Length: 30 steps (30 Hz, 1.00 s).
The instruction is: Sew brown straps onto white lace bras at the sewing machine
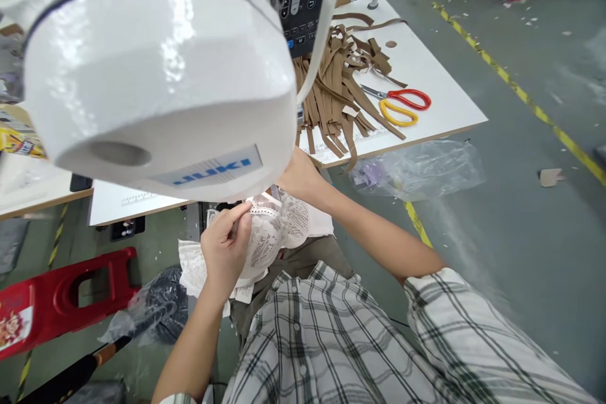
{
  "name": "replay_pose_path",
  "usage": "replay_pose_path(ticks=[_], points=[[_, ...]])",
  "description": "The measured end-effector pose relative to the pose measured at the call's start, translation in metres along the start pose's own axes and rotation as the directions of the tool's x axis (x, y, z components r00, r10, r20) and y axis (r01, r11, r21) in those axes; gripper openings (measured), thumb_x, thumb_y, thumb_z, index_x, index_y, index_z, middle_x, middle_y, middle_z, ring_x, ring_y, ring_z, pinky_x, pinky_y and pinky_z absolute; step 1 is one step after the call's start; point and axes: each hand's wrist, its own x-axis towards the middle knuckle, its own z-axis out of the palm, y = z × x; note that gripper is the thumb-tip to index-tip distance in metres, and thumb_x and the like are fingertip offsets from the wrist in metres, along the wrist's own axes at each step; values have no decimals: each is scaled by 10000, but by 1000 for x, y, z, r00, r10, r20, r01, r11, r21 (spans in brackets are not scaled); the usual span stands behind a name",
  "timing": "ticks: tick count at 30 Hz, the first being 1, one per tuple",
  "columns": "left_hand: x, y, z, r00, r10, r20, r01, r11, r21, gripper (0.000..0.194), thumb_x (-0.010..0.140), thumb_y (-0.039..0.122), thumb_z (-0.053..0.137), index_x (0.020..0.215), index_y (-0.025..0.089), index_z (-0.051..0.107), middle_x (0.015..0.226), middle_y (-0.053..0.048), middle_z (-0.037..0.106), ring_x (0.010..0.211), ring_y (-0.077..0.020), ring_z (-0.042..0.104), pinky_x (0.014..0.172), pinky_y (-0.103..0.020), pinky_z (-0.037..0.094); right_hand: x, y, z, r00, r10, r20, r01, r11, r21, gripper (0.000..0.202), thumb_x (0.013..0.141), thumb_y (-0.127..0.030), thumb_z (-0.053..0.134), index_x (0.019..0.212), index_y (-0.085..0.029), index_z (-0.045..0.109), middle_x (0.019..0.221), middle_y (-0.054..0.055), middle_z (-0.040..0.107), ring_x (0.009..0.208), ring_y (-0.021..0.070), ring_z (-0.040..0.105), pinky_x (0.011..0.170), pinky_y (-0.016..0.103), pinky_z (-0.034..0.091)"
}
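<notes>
A white lace bra (265, 240) hangs at the table's front edge, over my lap, below the head of a white JUKI sewing machine (161, 88). My left hand (225, 243) pinches the upper edge of one lace cup between thumb and fingers. On the other side, my right hand (300, 173) reaches in under the machine head beside the second cup. Its fingertips are hidden behind the machine, so what they grip does not show. The needle area is covered by the machine head too.
Brown fabric strips (338, 88) lie heaped on the white table (445, 107) at right, beside scissors (402, 104) with red and yellow handles. A clear plastic bag (426, 170) hangs below that edge. A red stool (71, 297) stands at lower left.
</notes>
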Motion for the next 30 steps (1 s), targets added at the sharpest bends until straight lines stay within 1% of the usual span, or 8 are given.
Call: replay_pose_path(ticks=[3,6,9,12,16,21,26,30], points=[[2,3,3,1000,-2,13,2,1000,-4,221,937,260,589,1056,225,773,817,-24,746,641,-112,620,600,-226,470,0,0,-3,1000,3,20,-3,1000,0,97,823,-247,595,857,-184,661,1126,89,673,896,214,631,787,356,509],[5,7,4,999,-19,39,20,1000,-23,222,934,255,591,1055,220,775,906,-42,777,718,-132,677,646,-232,508,1,4,-7,999,-26,43,27,999,-31,104,846,-260,570,848,-186,641,1044,83,669,897,219,618,824,371,509],[8,8,5,999,-32,44,33,999,-26,221,930,259,598,1049,223,781,974,-45,791,766,-147,710,684,-235,539,3,7,-10,996,-52,65,56,997,-47,119,869,-273,553,857,-185,632,1014,82,649,921,229,609,873,394,506],[10,8,5,998,-42,48,43,999,-17,217,931,261,599,1037,229,786,1003,-39,794,777,-149,719,713,-236,555,5,5,-11,996,-37,76,41,998,-50,94,869,-256,552,862,-201,628,999,65,638,881,220,603,857,393,518],[12,8,4,997,-46,63,46,999,-3,217,935,261,593,1016,222,790,981,-35,797,796,-158,728,749,-245,571,6,3,-9,997,-16,69,19,998,-52,65,862,-240,561,872,-217,622,970,54,634,836,219,597,811,395,535],[12,8,4,997,-32,71,32,999,11,224,941,271,585,1023,226,788,1018,-41,794,799,-164,731,735,-248,570,7,3,-9,997,-5,71,9,998,-57,78,861,-247,566,889,-206,626,969,65,634,842,222,595,768,383,540],[12,6,5,998,11,62,-12,1000,8,215,938,252,591,1014,227,790,951,-28,797,784,-161,724,695,-237,549,5,2,-10,998,-20,63,21,999,-26,80,864,-243,559,892,-198,619,966,58,624,812,203,586,761,372,528],[13,5,5,998,31,50,-31,999,15,202,933,236,602,984,218,796,931,-24,799,747,-142,711,654,-227,518,6,3,-9,998,-41,57,43,998,-39,44,854,-220,558,863,-199,596,977,58,603,817,194,569,758,356,505]])
